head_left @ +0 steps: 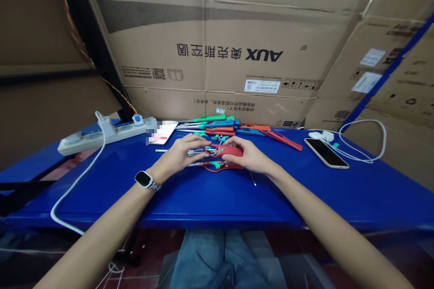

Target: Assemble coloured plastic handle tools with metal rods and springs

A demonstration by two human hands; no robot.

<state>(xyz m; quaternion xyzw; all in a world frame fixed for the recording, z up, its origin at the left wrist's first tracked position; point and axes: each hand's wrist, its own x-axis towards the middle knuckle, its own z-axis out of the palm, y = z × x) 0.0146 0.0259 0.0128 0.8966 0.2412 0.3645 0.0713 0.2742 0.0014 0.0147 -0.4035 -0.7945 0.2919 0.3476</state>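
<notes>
Between my two hands is a red long-neck lighter (228,150) with a turquoise trigger and a metal neck pointing left. My left hand (183,151) is closed around its neck end, fingertips at the trigger loop. My right hand (250,155) grips the handle end, thumb below and fingers above. Just nearer to me lies another red lighter (215,166), its handle shell looking opened, with a turquoise trigger; my right hand partly covers it. A thin metal rod (253,179) sticks out beneath my right hand. Small turquoise and metal parts (220,138) sit just beyond my hands.
Several green, blue and red lighters (217,123) are piled at the back. A red lighter (283,139) lies to their right. Rightward are a phone (327,152) and a white cable (381,146); leftward stands a power strip (111,131). Cardboard (217,18) walls the blue table (217,203).
</notes>
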